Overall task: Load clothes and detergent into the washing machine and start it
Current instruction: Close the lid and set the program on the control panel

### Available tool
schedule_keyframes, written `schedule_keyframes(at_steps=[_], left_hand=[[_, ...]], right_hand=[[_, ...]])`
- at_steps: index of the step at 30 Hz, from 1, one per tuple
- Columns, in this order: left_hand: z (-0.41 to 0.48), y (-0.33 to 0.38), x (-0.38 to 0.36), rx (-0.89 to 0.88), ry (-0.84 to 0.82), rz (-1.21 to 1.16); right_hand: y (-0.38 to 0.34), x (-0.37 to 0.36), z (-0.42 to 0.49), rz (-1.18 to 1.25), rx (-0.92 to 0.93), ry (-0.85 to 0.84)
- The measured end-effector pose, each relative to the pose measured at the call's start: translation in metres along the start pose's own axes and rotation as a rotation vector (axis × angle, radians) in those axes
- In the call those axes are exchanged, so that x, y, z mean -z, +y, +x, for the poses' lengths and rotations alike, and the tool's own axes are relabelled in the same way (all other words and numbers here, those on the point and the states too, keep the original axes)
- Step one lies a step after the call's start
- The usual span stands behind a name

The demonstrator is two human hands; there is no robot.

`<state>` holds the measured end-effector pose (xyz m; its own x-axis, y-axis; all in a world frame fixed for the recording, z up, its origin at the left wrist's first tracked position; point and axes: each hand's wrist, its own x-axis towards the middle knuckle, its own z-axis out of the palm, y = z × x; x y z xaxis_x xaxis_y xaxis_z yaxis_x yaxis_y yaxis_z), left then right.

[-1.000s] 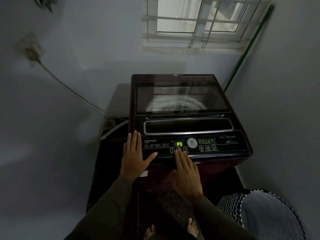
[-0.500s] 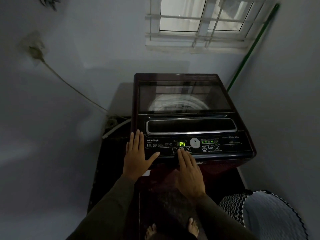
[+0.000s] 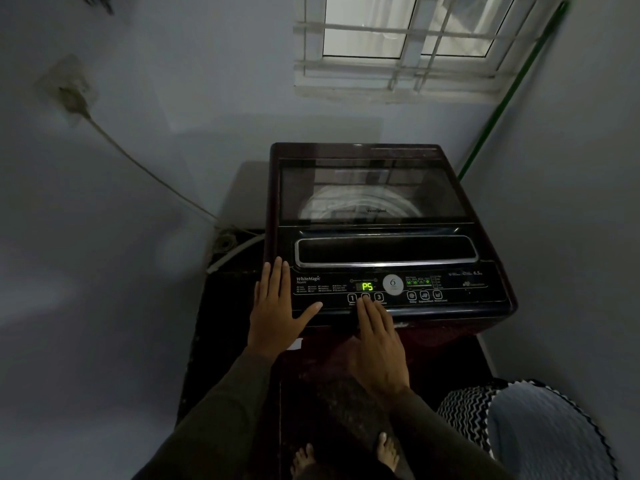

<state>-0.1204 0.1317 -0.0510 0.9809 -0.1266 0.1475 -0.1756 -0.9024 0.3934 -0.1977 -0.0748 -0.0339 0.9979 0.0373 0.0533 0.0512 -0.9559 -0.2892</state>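
Observation:
A dark maroon top-load washing machine point(image 3: 377, 152) stands in the room's corner with its glass lid point(image 3: 372, 195) shut; the pale drum shows through it. On the front control panel point(image 3: 457, 296) the green display point(image 3: 367, 286) reads P5. My left hand point(image 3: 277, 306) lies flat and spread on the panel's left end. My right hand point(image 3: 379, 344) has a fingertip on the middle numbered button point(image 3: 365, 297), just below the display. No clothes or detergent are visible.
A black-and-white zigzag basket point(image 3: 464, 414) with bluish cloth sits at the lower right. A green pole point(image 3: 509, 95) leans in the corner under the barred window point(image 3: 405, 39). A cable point(image 3: 145, 168) runs from a wall socket down to hoses left of the machine. Bare feet are visible below.
The display has stepped from P3 to P4 to P5 while my right fingertip stayed on the middle button. My left hand has not moved.

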Motion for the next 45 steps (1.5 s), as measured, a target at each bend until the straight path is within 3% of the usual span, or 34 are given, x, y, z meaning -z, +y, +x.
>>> schedule_keyframes(at_steps=[26, 45], left_hand=[[0.000, 0.000, 0.000, 0.003, 0.002, -0.021], [0.001, -0.001, -0.001, 0.001, -0.004, -0.014]], right_hand=[[0.006, 0.010, 0.003, 0.073, 0.038, 0.002], [0.009, 0.011, 0.001, -0.106, 0.062, -0.057]])
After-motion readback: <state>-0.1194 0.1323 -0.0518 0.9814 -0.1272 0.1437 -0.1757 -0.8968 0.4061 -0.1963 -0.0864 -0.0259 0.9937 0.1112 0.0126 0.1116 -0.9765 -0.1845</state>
